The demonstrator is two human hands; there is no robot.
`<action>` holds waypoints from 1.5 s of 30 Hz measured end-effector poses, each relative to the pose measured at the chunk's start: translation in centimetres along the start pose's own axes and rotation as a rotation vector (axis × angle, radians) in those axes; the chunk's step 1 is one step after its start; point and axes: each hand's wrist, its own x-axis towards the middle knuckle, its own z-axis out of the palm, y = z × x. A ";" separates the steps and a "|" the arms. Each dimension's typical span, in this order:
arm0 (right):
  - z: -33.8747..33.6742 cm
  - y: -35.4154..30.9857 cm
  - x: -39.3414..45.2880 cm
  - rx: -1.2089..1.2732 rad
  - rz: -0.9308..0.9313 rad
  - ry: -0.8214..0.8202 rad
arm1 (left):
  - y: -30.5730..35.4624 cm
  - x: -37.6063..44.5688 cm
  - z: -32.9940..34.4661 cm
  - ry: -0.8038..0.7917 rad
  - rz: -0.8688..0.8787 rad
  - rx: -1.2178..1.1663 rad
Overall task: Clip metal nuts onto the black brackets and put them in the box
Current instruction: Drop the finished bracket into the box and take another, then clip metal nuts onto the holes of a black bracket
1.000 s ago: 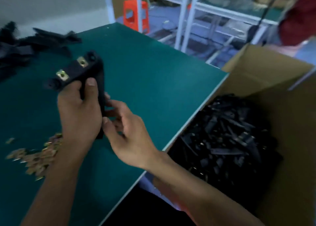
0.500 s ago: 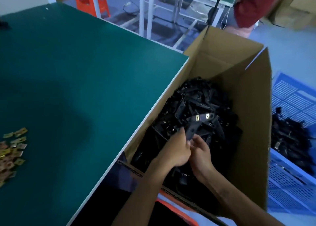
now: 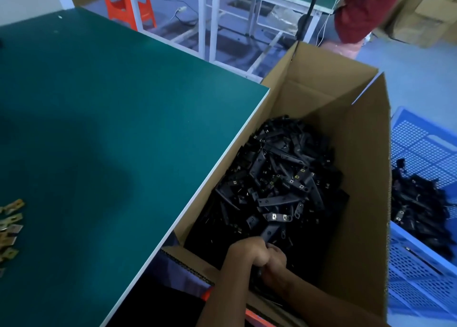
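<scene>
Both hands sit at six o'clock inside the box (image 3: pixel 366 153), left hand (image 3: pixel 247 253) touching right hand (image 3: pixel 274 265), over piled black brackets (image 3: pixel 279 178). Metal nuts (image 3: pixel 10 225) lie at nine o'clock on the counter (image 3: pixel 111 129).

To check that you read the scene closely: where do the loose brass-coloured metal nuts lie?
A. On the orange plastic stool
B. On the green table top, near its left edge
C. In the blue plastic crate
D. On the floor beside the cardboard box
B: the loose brass-coloured metal nuts lie scattered on the green table top at the picture's left edge, away from the brown cardboard box.
</scene>
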 end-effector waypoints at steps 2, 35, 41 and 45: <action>-0.5 0.6 0.3 -0.117 0.004 0.044 | -0.6 0.1 0.3 -0.018 -0.005 0.024; 30.1 -9.4 -29.6 -0.757 -1.507 -1.197 | -30.2 -32.4 -3.7 2.217 0.162 -0.966; 44.8 -8.6 -30.3 -0.756 -1.199 -1.091 | -32.3 -32.7 -3.9 2.340 0.073 -0.966; 52.8 -8.9 -29.9 -0.980 -1.311 -0.956 | -33.2 -32.4 -4.0 2.310 0.036 -0.998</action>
